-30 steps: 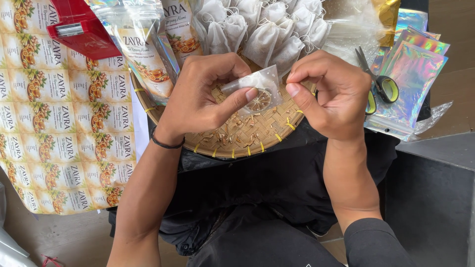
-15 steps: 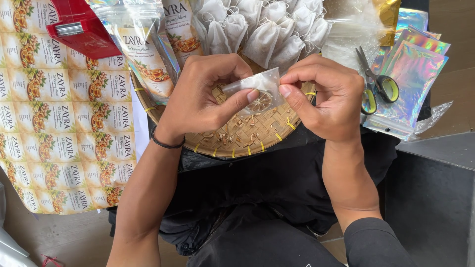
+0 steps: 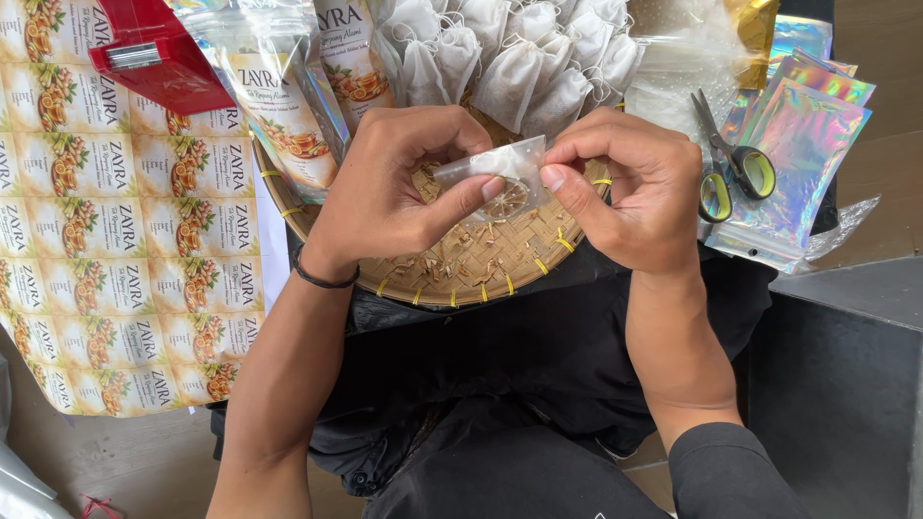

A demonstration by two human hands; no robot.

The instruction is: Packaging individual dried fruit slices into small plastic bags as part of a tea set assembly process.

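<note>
Sachet (image 3: 500, 173): small white mesh bag, held just above the woven tray (image 3: 481, 274), dead centre between both hands. A dried slice and bits show through its lower half.

Left hand (image 3: 385, 187): thumb and forefinger clamped on the sachet's left edge, thumb tip pressing on the slice from below. Right hand (image 3: 635, 187): thumb and forefinger pinched shut on the right edge, other fingers curled in. Both grips are on the sachet; nothing else is held.

Judgement on doing it well: keep the mouth up and level so the filling sits low, pinch at the corners rather than mid-panel, keep the work over the tray so spill lands there. Loose flakes already lie on the tray at 6 o'clock of the sachet. The mesh looks thin, so pull lightly; a hard tug could tear the seam.

Around it, from the sachet:
- 12 o'clock: pile of filled sachets (image 3: 519, 58), touching the tray's far rim.
- 10 o'clock: printed pouches (image 3: 288, 115) leaning over the rim.
- 9–10 o'clock, further out: red tool (image 3: 159, 58); I can't tell what kind.
- 9 o'clock: label sheet (image 3: 106, 240), flat beside the tray.
- 3 o'clock: scissors (image 3: 726, 163), lying on holographic pouches (image 3: 798, 144), well apart from the right hand.
</note>
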